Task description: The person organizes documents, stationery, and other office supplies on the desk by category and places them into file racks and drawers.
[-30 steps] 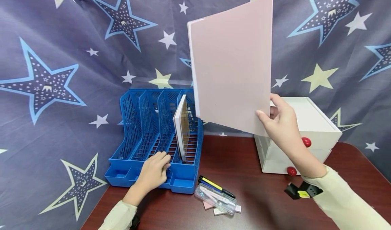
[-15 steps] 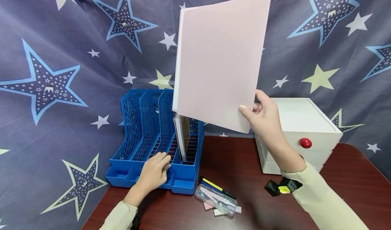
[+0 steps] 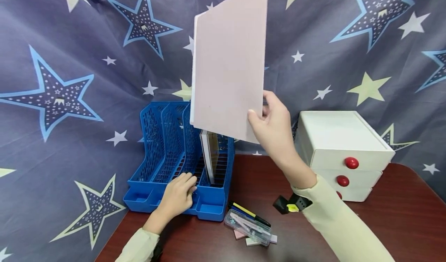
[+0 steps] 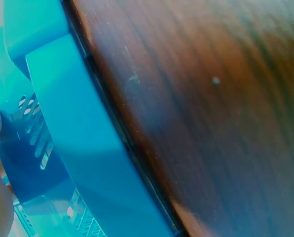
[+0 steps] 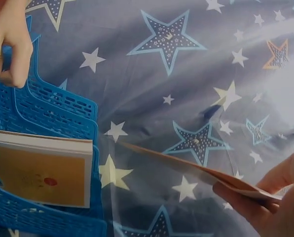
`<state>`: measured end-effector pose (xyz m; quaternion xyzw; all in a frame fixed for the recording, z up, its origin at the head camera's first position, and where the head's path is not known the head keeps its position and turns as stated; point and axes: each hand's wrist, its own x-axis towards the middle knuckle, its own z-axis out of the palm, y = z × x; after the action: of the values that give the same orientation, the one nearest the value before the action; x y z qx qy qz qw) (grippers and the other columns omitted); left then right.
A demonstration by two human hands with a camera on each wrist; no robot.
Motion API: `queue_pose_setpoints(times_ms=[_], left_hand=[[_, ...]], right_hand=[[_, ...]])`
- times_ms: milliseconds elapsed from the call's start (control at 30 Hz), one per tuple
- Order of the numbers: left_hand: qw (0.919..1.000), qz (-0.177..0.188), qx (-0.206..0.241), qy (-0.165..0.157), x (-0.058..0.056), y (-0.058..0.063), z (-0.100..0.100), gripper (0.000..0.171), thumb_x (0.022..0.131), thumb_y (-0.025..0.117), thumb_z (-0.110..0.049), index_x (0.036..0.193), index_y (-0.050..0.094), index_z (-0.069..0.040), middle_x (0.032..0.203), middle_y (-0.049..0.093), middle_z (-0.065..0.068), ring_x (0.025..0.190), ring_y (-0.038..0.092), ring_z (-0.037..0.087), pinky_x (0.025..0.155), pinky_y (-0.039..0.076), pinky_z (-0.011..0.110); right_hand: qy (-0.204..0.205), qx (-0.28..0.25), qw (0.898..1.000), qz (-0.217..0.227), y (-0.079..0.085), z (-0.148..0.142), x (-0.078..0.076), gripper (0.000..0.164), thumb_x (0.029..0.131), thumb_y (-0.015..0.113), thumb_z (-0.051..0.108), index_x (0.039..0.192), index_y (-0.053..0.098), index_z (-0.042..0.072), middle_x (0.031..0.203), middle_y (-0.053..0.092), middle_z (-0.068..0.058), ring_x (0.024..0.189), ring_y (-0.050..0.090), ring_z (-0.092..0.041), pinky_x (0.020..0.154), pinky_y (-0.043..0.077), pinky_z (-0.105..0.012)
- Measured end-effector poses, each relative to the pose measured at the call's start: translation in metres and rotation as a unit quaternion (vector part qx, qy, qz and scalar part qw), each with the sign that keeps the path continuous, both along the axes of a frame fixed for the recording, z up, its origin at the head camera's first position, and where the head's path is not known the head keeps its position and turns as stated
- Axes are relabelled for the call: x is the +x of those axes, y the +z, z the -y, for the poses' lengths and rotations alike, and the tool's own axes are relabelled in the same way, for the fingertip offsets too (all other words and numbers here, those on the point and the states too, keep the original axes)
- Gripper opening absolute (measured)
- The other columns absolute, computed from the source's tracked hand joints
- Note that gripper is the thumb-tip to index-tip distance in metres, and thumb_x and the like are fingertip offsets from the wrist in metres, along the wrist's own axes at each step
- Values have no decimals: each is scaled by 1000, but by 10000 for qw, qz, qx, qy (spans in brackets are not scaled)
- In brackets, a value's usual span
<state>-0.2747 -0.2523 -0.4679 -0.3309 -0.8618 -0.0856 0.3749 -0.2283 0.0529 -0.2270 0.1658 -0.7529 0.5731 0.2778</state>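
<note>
My right hand (image 3: 273, 126) pinches a large, thin, pale pink booklet (image 3: 228, 64) by its lower right edge, thumb on the near face. The booklet is upright above the right side of a blue desk file rack (image 3: 210, 200); its top runs out of the head view. In the right wrist view the booklet (image 5: 186, 170) appears nearly edge-on, apart from the rack. My left hand (image 3: 177, 194) grips the rack's front rim with curled fingers. A white-edged book with a tan cover (image 5: 43, 170) stands in the rack's rightmost slot, partly hidden by the booklet in the head view.
Right of the rack's front lie a yellow-and-black pen (image 3: 249, 213), a clear case (image 3: 247, 227) and small pastel blocks (image 3: 252, 242). A white drawer box (image 3: 348, 138) with red knobs stands at the right on the brown table (image 3: 400, 223). Star-patterned cloth (image 3: 115, 80) hangs behind.
My right hand has carried the booklet leftward from in front of the drawer box to above the rack, turning it slightly. The left hand stays on the rack.
</note>
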Motion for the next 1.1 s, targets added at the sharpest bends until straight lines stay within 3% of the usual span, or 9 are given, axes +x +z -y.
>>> queue_pose_setpoints(times_ms=[133, 233, 367, 500, 633, 767, 867, 1100], left_hand=[[10000, -29, -6, -5, -1, -1, 0, 23, 88, 60, -2, 77, 44, -13, 74, 37, -1, 69, 31, 14, 60, 27, 24], [10000, -46, 26, 0, -1, -1, 0, 23, 88, 61, -2, 77, 45, -13, 74, 37, -1, 68, 33, 15, 60, 28, 24], [10000, -27, 30, 41, -1, 0, 0, 22, 89, 60, -3, 77, 45, -13, 74, 37, 0, 68, 34, 16, 60, 29, 25], [9999, -3, -71, 128, -1, 3, 1, 21, 91, 61, -5, 78, 46, -13, 75, 38, 0, 68, 34, 16, 58, 28, 25], [9993, 43, -290, 249, 0, 6, 3, 21, 92, 65, -7, 80, 49, -14, 75, 38, -1, 67, 32, 14, 56, 26, 24], [9984, 107, -485, 256, 4, 11, 4, 21, 92, 71, -10, 82, 53, -15, 75, 40, -3, 67, 34, 12, 55, 27, 22], [9984, 187, -493, 214, 6, 16, 6, 20, 91, 75, -12, 82, 57, -15, 75, 43, -3, 66, 37, 11, 54, 31, 21], [9990, 245, -376, 69, 11, 23, 9, 9, 88, 80, -16, 86, 72, -16, 77, 57, -5, 67, 49, 9, 54, 48, 22]], right_hand=[[-291, 388, 9987, -164, 3, 17, 6, 38, 97, 60, 4, 135, 58, 7, 106, 77, -14, 50, 49, -16, 47, 41, -26], [-326, 586, 9973, -306, 3, 29, 10, 39, 98, 59, 5, 137, 56, 6, 113, 76, -14, 56, 58, -19, 52, 46, -29], [-294, 755, 9955, -489, 1, 43, 12, 40, 99, 56, 5, 139, 53, 4, 120, 74, -16, 92, 75, -23, 67, 60, -37], [-353, 921, 9936, -544, -4, 56, 11, 39, 100, 53, 3, 139, 52, 3, 121, 73, -19, 101, 75, -27, 63, 60, -38], [-367, 1135, 9916, -496, -15, 67, 8, 38, 101, 50, 3, 139, 51, 2, 120, 72, -20, 94, 76, -29, 53, 57, -34], [-452, 1386, 9881, -494, -25, 74, 5, 38, 102, 50, 2, 140, 49, 1, 120, 72, -22, 95, 76, -32, 65, 65, -40], [-595, 1522, 9850, -554, -31, 78, 1, 38, 102, 49, 1, 140, 48, 0, 117, 73, -23, 91, 77, -33, 71, 65, -44], [-921, 1788, 9776, -627, -46, 89, -14, 36, 101, 48, -1, 137, 48, -2, 109, 74, -22, 78, 77, -32, 65, 65, -42]])
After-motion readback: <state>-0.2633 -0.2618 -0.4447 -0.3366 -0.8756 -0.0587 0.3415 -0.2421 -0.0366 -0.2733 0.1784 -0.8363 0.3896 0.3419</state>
